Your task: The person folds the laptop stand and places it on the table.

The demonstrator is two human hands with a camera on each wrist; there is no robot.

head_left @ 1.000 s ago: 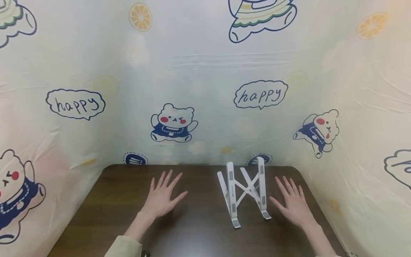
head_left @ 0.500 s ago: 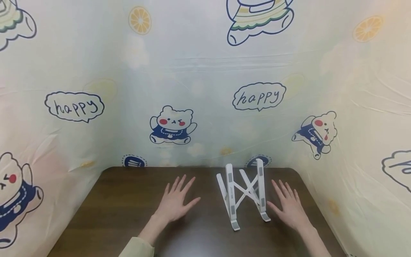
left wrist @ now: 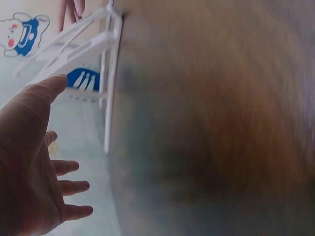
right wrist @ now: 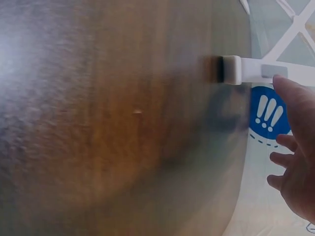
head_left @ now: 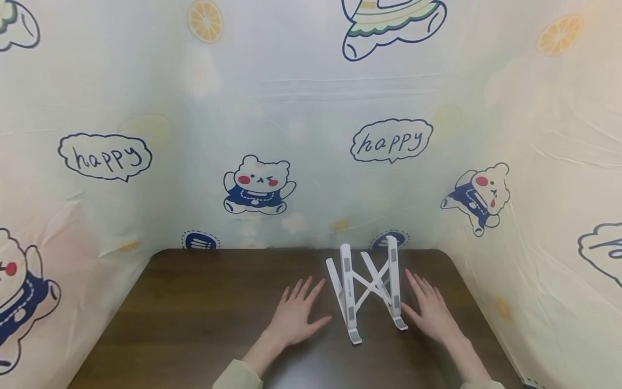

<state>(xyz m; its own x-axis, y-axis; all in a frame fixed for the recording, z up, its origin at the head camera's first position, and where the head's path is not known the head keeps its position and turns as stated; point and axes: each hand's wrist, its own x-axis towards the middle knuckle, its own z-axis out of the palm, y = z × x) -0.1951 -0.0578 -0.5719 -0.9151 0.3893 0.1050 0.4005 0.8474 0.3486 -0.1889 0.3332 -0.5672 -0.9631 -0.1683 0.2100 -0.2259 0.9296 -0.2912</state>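
A white folding laptop stand stands unfolded on the brown table, right of the middle, with crossed struts between its arms and grey pads on them. To its left, my left hand is held with fingers spread, a small gap from the stand. On the other side is my right hand, its fingers extended and thumb close to the stand's right arm; I cannot tell if it touches. The left wrist view shows the stand beyond the left thumb. In the right wrist view, the right thumb overlaps the stand's arm.
The dark wooden table has rounded far corners. Pale printed cloth with bears and "happy" bubbles hangs behind it and along both sides. Light sleeves cover the forearms near the bottom edge.
My left hand has moved right and a little nearer, up to the stand's left side. The right hand has shifted slightly left towards the stand. The stand has stayed in place.
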